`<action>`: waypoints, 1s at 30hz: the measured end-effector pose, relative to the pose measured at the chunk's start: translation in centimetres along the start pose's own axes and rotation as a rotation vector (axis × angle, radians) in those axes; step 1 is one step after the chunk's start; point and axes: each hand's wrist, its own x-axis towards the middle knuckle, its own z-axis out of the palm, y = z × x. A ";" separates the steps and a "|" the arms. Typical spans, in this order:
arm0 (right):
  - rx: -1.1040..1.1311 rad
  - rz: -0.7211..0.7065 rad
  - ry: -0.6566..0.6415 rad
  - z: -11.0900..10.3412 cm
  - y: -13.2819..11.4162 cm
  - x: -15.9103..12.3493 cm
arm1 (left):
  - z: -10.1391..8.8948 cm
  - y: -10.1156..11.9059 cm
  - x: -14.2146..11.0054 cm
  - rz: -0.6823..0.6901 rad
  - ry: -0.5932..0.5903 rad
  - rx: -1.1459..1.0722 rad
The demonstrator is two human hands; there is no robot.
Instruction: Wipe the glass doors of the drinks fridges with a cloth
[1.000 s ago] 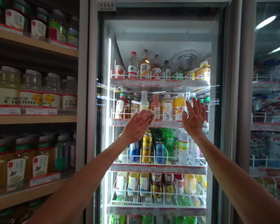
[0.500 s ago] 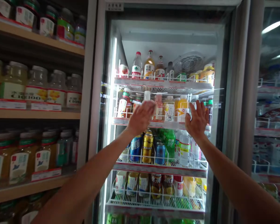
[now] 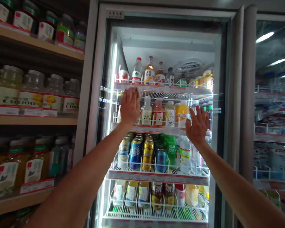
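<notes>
My left hand (image 3: 130, 106) lies flat against the glass door (image 3: 166, 38) of a lit drinks fridge, in front of the second shelf's left part. Under its palm it presses a small brownish-pink cloth (image 3: 137, 91), of which only an edge shows past the fingers. My right hand (image 3: 198, 124) is spread at the door's right part, fingers apart and with nothing in it; it seems to touch the glass. Behind the door, bottles such as a pale juice bottle (image 3: 147, 112) and an orange juice bottle (image 3: 183, 114) stand on the wire shelves.
Cans, among them a gold can (image 3: 147, 155), fill the third fridge shelf. At the left, wooden shelves (image 3: 33, 120) hold rows of bottles. A vertical metal door edge (image 3: 237, 88) stands right of my right hand, with another glass-fronted fridge (image 3: 273, 79) beyond it.
My left hand has moved left and slightly up across the glass, uncovering the pale juice bottle. The right hand stays at nearly the same place on the door. The view has shifted a little.
</notes>
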 end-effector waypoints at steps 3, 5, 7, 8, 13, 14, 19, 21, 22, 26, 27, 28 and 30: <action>0.003 -0.001 0.010 0.1 0.1 0.0 | 0.1 1.5 -0.3 0.078 -0.026 0.000; 0.012 -0.004 0.015 0.2 0.1 -0.1 | 0.4 4.0 -1.6 0.392 -0.110 -0.044; 0.022 -0.007 0.022 0.3 0.2 -0.1 | 0.5 5.3 -2.2 0.583 -0.180 -0.063; 0.027 -0.008 0.026 0.3 0.2 -0.1 | 0.5 5.1 -1.9 0.598 -0.200 -0.062; 0.055 -0.011 0.025 0.2 0.1 -0.1 | -0.3 1.9 1.0 0.052 -0.061 0.020; 0.058 -0.012 0.022 0.2 0.1 -0.1 | -0.4 2.1 1.0 0.031 -0.050 0.024; 0.034 -0.045 0.005 0.1 0.1 -0.2 | 0.1 5.1 -1.1 0.645 -0.302 -0.054; 0.020 -0.050 -0.002 0.1 0.0 -0.2 | -0.1 3.5 -0.4 0.563 -0.289 -0.041; 0.016 -0.049 -0.004 0.0 0.0 -0.2 | -0.4 2.0 0.1 0.432 -0.241 -0.026; 0.004 -0.048 -0.015 -0.1 -0.2 -0.1 | -0.9 -1.4 0.9 0.008 -0.010 0.009; 0.002 -0.046 -0.019 -0.1 -0.2 -0.1 | -0.9 -0.9 0.4 0.051 -0.031 0.001; -0.001 -0.043 -0.023 -0.2 -0.2 -0.1 | -0.8 0.0 -0.4 0.164 -0.086 -0.015; -0.003 -0.034 -0.026 -0.2 -0.2 -0.1 | -0.7 2.1 -2.0 0.451 -0.221 -0.052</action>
